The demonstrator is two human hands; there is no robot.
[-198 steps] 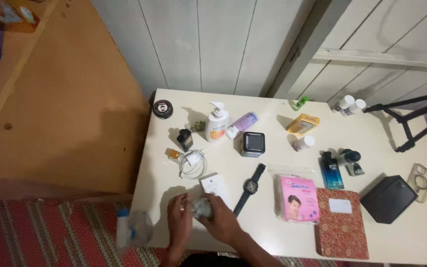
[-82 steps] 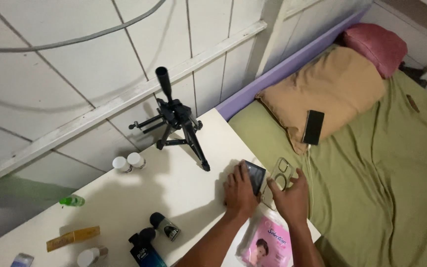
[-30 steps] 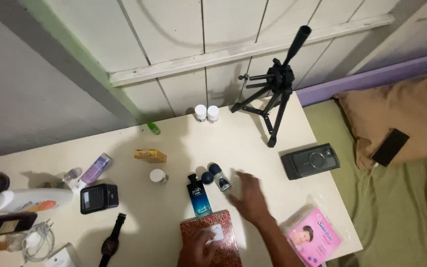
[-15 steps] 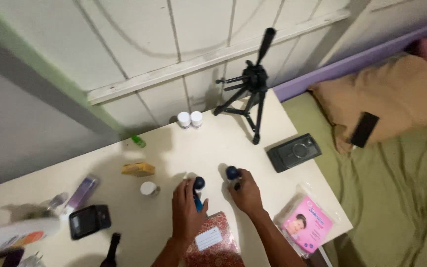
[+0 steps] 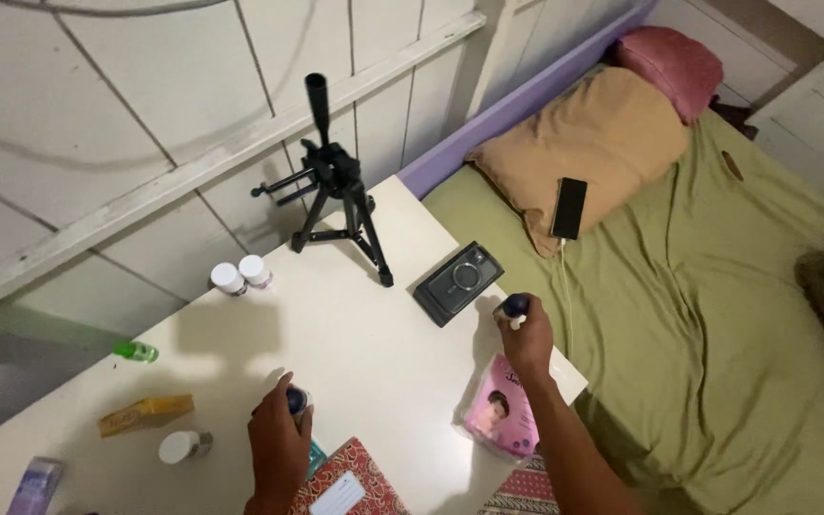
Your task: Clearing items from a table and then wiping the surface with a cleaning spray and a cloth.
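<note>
While the right hand [image 5: 527,339] carries a small roll-on bottle with a dark blue cap [image 5: 513,307] out toward the table's right corner, the left hand [image 5: 279,443] rests over the top of a blue bottle with a dark round cap [image 5: 296,401] near the front edge. Both hands are closed around their bottles: the right fingers wrap the roll-on's body so only the cap and a bit of pale neck show, and the left fingers curl over the blue bottle's shoulder, hiding most of it.

By the look of it, the step in hand is moving small toiletries about the cream table [image 5: 374,334], one in each hand. The roll-on is held just above the pink packet [image 5: 500,418] and just beside the dark box with a clear phone case on top [image 5: 458,282]; whether it touches the tabletop I cannot tell. The blue bottle stands beside the red patterned notebook [image 5: 350,486].

Setting the roll-on down would likely call for a bare patch between the dark box and the packet, close to the table's edge, so a steady, upright placement matters. A black tripod [image 5: 334,181], two white-capped bottles [image 5: 240,275], a yellow box [image 5: 145,415] and a small white-lidded jar [image 5: 183,445] stand farther off.
</note>
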